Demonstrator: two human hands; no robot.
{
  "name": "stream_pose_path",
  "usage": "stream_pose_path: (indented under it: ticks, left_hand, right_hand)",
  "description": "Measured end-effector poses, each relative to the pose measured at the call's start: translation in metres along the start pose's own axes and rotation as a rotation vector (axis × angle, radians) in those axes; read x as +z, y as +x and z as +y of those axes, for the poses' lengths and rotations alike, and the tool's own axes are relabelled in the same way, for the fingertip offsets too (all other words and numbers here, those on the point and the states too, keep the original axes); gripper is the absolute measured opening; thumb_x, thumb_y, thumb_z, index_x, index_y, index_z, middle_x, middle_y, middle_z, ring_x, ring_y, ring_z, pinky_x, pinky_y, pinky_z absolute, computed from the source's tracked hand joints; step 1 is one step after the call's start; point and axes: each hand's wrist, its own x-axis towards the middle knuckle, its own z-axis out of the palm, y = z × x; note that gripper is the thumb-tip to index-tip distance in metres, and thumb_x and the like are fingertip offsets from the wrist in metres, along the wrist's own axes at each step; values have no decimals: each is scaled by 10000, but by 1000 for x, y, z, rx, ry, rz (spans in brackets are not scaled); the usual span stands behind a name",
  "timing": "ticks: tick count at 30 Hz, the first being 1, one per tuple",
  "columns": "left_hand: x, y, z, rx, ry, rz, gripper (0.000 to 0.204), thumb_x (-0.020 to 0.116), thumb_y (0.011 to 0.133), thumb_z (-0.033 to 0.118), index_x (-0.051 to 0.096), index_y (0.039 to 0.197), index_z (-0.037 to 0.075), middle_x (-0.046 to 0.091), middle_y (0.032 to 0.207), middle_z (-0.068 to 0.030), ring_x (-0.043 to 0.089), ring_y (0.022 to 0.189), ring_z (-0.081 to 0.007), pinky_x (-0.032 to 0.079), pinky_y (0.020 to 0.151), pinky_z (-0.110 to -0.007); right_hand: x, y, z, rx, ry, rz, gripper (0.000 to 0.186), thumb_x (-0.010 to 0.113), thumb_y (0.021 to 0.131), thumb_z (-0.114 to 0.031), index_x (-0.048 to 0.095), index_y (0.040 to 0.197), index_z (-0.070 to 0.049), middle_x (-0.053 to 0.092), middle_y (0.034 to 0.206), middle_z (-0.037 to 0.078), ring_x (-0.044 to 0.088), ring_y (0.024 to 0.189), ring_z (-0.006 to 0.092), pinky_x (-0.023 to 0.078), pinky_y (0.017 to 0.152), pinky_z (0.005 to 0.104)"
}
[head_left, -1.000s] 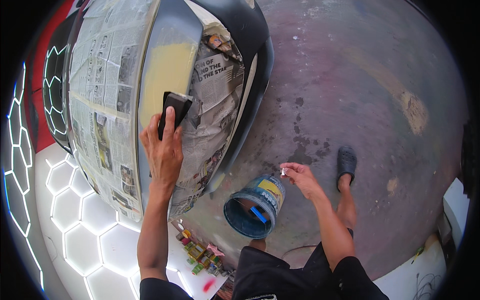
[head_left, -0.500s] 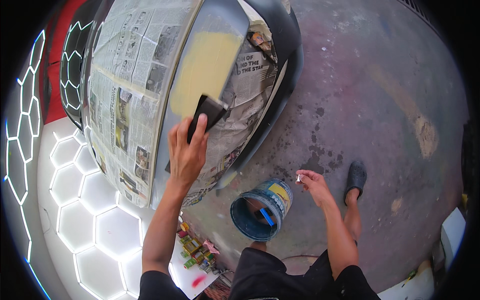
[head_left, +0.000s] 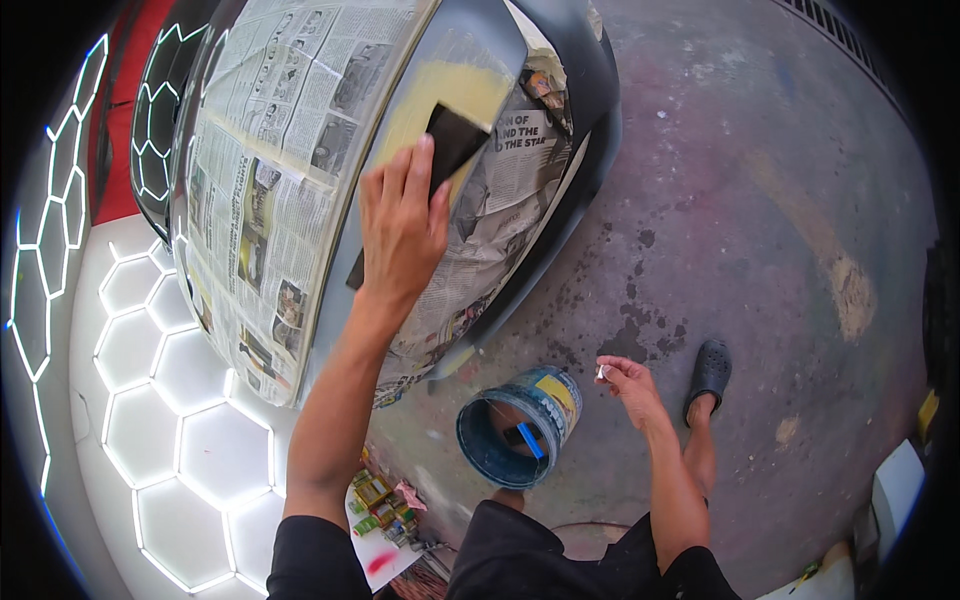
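Note:
My left hand (head_left: 402, 225) is closed on a black sanding sheet (head_left: 458, 145), which looks folded or wrapped round a flat block; most of it is under my palm. The sheet lies against a grey car body panel (head_left: 497, 45), over a pale yellow filler patch (head_left: 455, 85). Newspaper (head_left: 290, 110) masks the surfaces on both sides of the panel. Away to the right, above the floor, my right hand (head_left: 634, 392) pinches a small white piece (head_left: 602, 372), too small to name.
Below the panel stands a blue bucket (head_left: 472, 440) with a blue-and-black tool (head_left: 530, 440) inside. My shod foot (head_left: 710, 375) is on the stained concrete floor (head_left: 740, 210). Several small cans (head_left: 385, 505) stand by the lit hexagon wall (head_left: 225, 450).
My left hand has slid the sanding sheet up and right along the panel, so it now covers part of the yellow patch. My right hand still pinches the white piece.

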Motion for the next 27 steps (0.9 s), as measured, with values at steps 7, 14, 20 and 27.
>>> stream_pose_path:
  ticks: [7, 14, 20, 27]
  left_hand:
    - [-11, -27, 2, -84, -48, -56, 577, 755, 967, 99, 576, 1508, 9, 641, 1364, -182, 574, 1209, -375, 457, 1069, -467]
    - [-4, 52, -20, -61, 7, 31, 493, 714, 990, 157, 599, 1443, 1, 655, 1363, -207, 587, 1170, -413, 468, 1040, -488]
    - [-15, -36, -2, -70, -76, -34, 581, 743, 949, 117, 566, 1493, 15, 648, 1338, -187, 586, 1155, -393, 464, 1046, -483]
    - [-7, 57, -34, -8, -7, 26, 485, 698, 998, 158, 586, 1448, 19, 661, 1324, -198, 580, 1135, -406, 468, 1028, -490]
  right_hand:
    - [4, 5, 8, 11, -40, -21, 261, 664, 1060, -134, 745, 1286, -32, 746, 1043, -3, 699, 958, 94, 458, 723, 244]
    - [18, 3, 13, 13, -14, -30, 262, 664, 1052, -116, 745, 1283, -24, 750, 1045, 6, 699, 960, 103, 455, 716, 244]
    - [1, 5, 4, 18, -14, -3, 267, 670, 1048, -121, 740, 1284, -18, 750, 1043, 11, 697, 952, 105, 458, 722, 243]
    - [33, 9, 11, 17, 16, -59, 274, 671, 1049, -125, 734, 1290, -8, 746, 1048, 10, 696, 950, 107, 464, 734, 247]
